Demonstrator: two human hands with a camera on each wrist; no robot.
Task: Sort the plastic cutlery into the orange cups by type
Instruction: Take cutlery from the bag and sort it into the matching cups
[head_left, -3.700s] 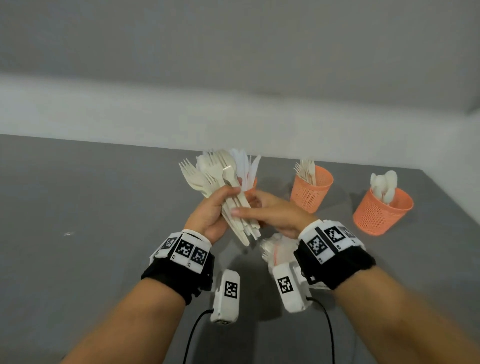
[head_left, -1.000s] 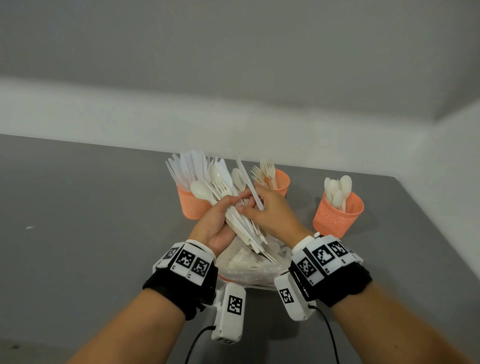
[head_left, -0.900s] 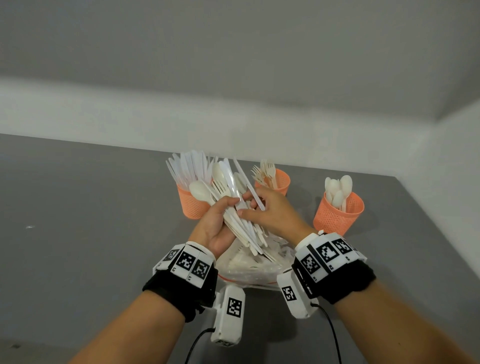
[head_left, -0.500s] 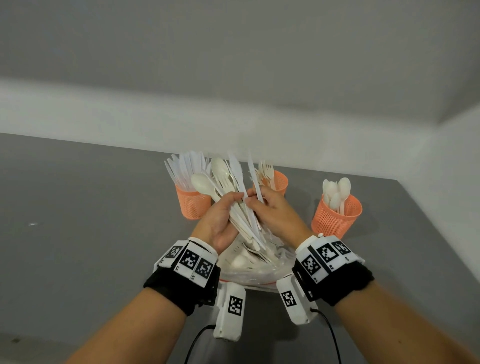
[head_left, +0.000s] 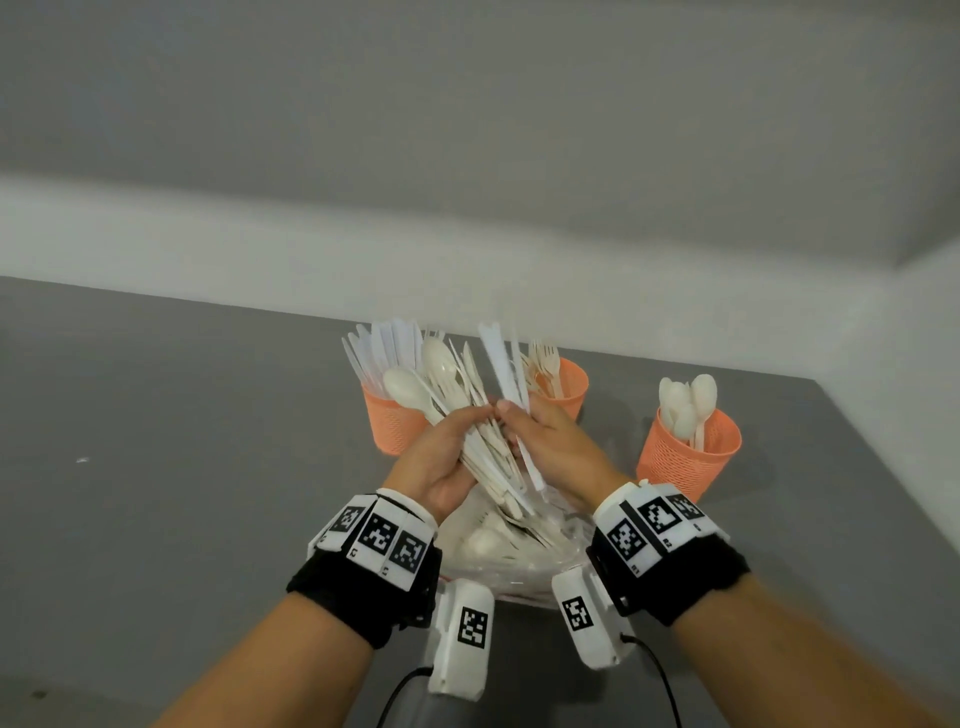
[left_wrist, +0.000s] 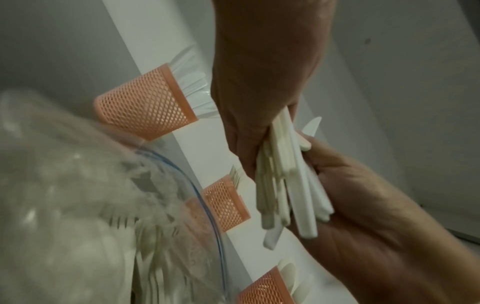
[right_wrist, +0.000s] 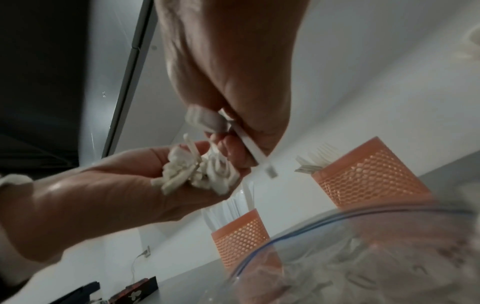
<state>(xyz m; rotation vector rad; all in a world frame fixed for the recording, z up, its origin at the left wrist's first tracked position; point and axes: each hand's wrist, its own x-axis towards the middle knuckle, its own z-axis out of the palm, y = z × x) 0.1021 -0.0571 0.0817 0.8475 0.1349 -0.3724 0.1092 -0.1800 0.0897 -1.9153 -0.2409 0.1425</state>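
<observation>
While left hand clamps the mixed white plastic cutlery bundle, right hand pinches one flat white plastic knife upright, likely for the orange mesh knife cup.

Grey tabletop meets pale wall with white baseboard.

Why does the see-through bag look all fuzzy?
In both wrist views the clear plastic bag sits very near the lens, so it blurs; the orange mesh cups behind stay sharper. In the head view the bag is clearer, though dim.
</observation>
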